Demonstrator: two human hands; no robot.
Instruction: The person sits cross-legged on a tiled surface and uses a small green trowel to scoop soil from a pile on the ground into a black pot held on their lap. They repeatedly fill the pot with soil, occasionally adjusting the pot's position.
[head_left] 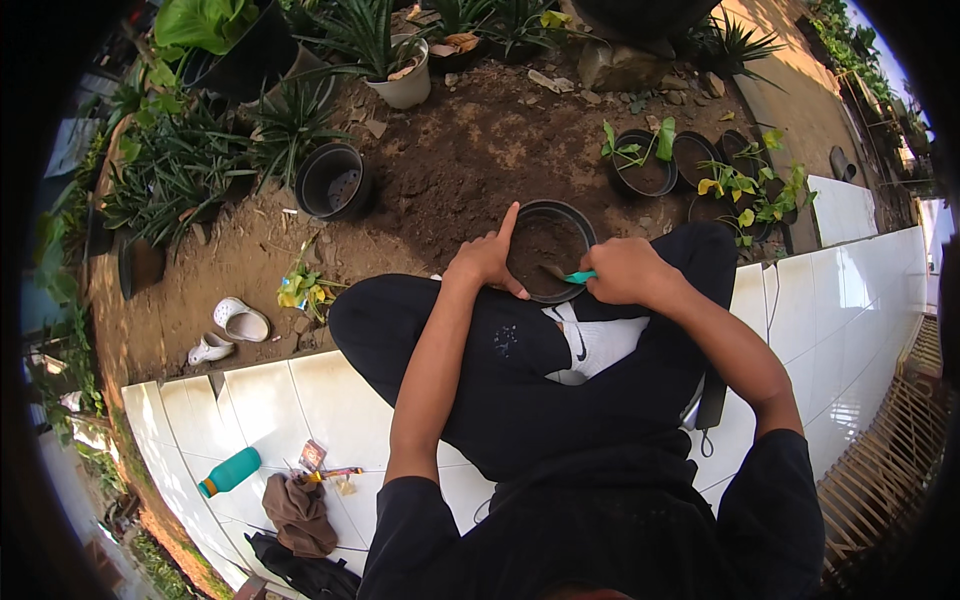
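Observation:
I sit on white tiles with my legs in black trousers drawn up. A black plastic pot (pixel 572 222) part-filled with dark soil stands in front of my knees. My left hand (pixel 487 258) rests on the pot's near left rim, its index finger pointing up. My right hand (pixel 622 271) grips a small tool with a teal handle (pixel 580 277); its dark blade lies on the soil inside the pot.
A mound of loose soil (pixel 470 150) lies behind the pot. An empty black pot (pixel 334 181) stands left, planted black pots (pixel 645 165) right, a white pot (pixel 405 85) behind. White clogs (pixel 232 325), a teal bottle (pixel 230 471), a brown cloth (pixel 298 513) and small packets lie at left.

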